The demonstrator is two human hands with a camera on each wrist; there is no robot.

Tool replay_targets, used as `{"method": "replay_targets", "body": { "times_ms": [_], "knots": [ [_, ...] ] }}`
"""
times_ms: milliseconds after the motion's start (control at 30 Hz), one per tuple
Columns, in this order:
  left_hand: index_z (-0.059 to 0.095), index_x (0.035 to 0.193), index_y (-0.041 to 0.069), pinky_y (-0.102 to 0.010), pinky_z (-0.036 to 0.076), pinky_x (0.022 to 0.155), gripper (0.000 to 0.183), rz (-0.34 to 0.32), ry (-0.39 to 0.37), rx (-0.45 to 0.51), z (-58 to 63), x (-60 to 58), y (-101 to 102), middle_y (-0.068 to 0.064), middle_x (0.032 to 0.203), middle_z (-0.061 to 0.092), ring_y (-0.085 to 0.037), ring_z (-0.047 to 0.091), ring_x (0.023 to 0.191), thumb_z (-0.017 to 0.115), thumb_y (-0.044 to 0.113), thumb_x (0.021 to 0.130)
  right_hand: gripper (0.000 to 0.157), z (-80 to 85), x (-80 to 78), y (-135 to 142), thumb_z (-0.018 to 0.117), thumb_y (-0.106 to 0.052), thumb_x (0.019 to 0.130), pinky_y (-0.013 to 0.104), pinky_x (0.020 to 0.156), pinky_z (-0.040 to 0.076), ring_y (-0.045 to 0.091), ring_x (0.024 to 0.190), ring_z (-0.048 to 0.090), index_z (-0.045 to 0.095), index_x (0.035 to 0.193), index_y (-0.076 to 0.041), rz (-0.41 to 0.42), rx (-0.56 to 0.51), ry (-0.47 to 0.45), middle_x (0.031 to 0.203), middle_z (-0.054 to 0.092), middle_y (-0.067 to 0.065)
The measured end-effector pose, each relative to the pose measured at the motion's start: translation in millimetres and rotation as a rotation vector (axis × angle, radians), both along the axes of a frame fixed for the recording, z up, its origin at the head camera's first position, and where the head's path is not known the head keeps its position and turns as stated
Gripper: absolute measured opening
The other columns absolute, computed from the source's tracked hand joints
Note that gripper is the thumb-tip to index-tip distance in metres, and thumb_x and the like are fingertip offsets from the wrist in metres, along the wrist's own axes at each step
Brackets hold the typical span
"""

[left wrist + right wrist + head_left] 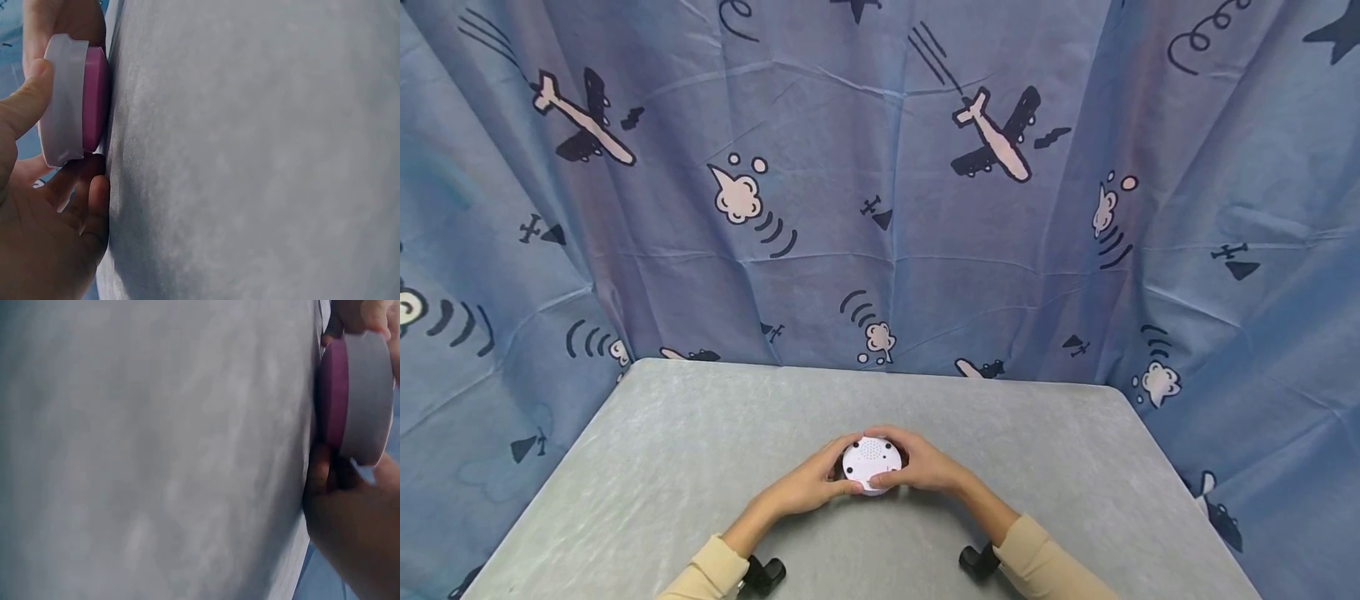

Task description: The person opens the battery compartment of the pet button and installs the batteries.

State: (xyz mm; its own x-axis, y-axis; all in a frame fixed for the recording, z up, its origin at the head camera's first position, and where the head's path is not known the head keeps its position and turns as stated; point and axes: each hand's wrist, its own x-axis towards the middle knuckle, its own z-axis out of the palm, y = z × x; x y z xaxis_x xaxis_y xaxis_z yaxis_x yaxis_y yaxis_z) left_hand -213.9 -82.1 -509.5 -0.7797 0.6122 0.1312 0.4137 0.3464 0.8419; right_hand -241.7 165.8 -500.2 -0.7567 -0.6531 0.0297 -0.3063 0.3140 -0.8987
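Observation:
A round white-and-pink gadget (pixel 871 463) is low over the table in the middle of the head view. Its white face, turned up, has a patch of tiny holes and several dark dots. In the left wrist view its pink part (pixel 94 100) faces the tabletop, close to or touching it. My left hand (pixel 808 485) grips the left side, with the thumb (pixel 34 94) on the white rim. From the opposite side my right hand (pixel 931 465) holds it, its thumb lying over the white face's near edge. Some fingers are hidden beneath and behind the gadget.
The grey tabletop (pixel 700 433) spreads around both hands. Behind it and at its sides hangs a blue curtain (pixel 820 208) printed with planes and clouds. Black wrist mounts (pixel 763 575) sit below both wrists.

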Motion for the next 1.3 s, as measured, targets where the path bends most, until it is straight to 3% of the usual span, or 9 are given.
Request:
{"method": "replay_targets", "body": {
  "times_ms": [233,533,767,1067,1300],
  "knots": [
    [0.033,0.155,0.000,-0.042,0.047,0.096,0.073,0.001,-0.020,0.009,1.4,1.0,0,-0.020,0.150,0.041,-0.028,0.048,0.125,0.071,0.026,0.098,0.086,-1.8,0.0,5,0.091,-0.017,0.078,0.035,0.103,0.037,0.020,0.125,0.049,0.046,0.151,-0.011,0.026,0.010,-0.037,0.142,0.052,0.002],
    [0.035,0.155,0.004,-0.045,0.048,0.097,0.088,0.024,-0.025,0.022,-4.0,0.4,0,-0.013,0.150,0.045,-0.028,0.052,0.126,0.085,0.030,0.086,0.084,-1.4,2.6,7,0.092,-0.014,0.076,0.033,0.101,0.041,0.021,0.122,0.053,0.050,0.149,-0.010,0.014,-0.019,0.006,0.140,0.056,0.002],
    [0.040,0.152,0.007,-0.046,0.038,0.107,0.079,0.017,0.015,0.079,-2.7,1.5,3,-0.006,0.147,0.049,-0.024,0.047,0.131,0.083,0.025,0.088,0.085,9.4,9.5,4,0.091,-0.020,0.078,0.035,0.097,0.043,0.023,0.121,0.053,0.048,0.149,-0.005,-0.028,0.000,0.036,0.142,0.054,0.006],
    [0.033,0.154,0.005,-0.043,0.050,0.094,0.076,-0.037,-0.072,0.178,1.2,2.9,4,-0.012,0.140,0.050,-0.023,0.058,0.112,0.076,0.009,0.092,0.091,23.3,13.2,-5,0.095,-0.029,0.073,0.044,0.103,0.039,0.025,0.128,0.049,0.050,0.148,-0.007,-0.013,0.092,0.201,0.145,0.053,0.006],
    [0.035,0.151,-0.001,-0.037,0.055,0.087,0.076,0.008,-0.151,0.259,5.5,3.9,8,-0.019,0.140,0.048,-0.027,0.062,0.108,0.079,0.005,0.090,0.085,31.9,13.9,-4,0.093,-0.026,0.075,0.044,0.095,0.045,0.026,0.121,0.051,0.051,0.146,-0.009,-0.041,0.049,0.177,0.141,0.053,0.007]
  ]
}}
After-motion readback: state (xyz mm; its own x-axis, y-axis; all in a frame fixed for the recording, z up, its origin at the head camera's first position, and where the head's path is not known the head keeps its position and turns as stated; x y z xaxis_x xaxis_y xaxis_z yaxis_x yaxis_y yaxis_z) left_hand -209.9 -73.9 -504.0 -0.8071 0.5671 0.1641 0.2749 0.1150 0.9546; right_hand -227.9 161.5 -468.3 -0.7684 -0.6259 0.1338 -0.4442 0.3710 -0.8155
